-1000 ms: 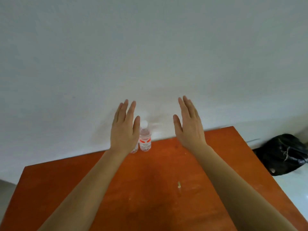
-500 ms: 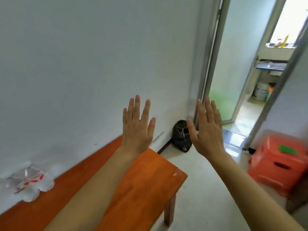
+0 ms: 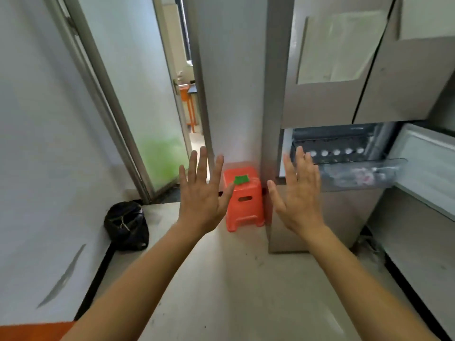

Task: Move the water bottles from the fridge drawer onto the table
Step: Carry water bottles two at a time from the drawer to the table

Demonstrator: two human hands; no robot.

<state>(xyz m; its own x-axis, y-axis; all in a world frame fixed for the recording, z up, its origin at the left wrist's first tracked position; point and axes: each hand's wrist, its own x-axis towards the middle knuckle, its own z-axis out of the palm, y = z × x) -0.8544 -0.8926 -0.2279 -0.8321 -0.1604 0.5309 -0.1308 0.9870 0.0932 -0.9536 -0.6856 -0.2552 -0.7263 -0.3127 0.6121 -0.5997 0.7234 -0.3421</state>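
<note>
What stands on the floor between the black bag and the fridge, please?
An orange stool, close beside the fridge, with a green patch on top; head view.

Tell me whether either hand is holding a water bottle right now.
No, the left hand and the right hand are both spread flat with nothing in them.

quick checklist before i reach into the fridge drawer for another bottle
1. Left hand empty, fingers straight: ok.
2. Right hand empty, fingers straight: ok.
3. Fridge drawer open: ok.
4. Bottles in the drawer: a row of white bottle caps shows: ok.
5. Way to the drawer: the orange stool stands beside the fridge, left of the drawer, not in front of it: ok.
6. Room on the table: only the table corner is in view: cannot tell.
</note>
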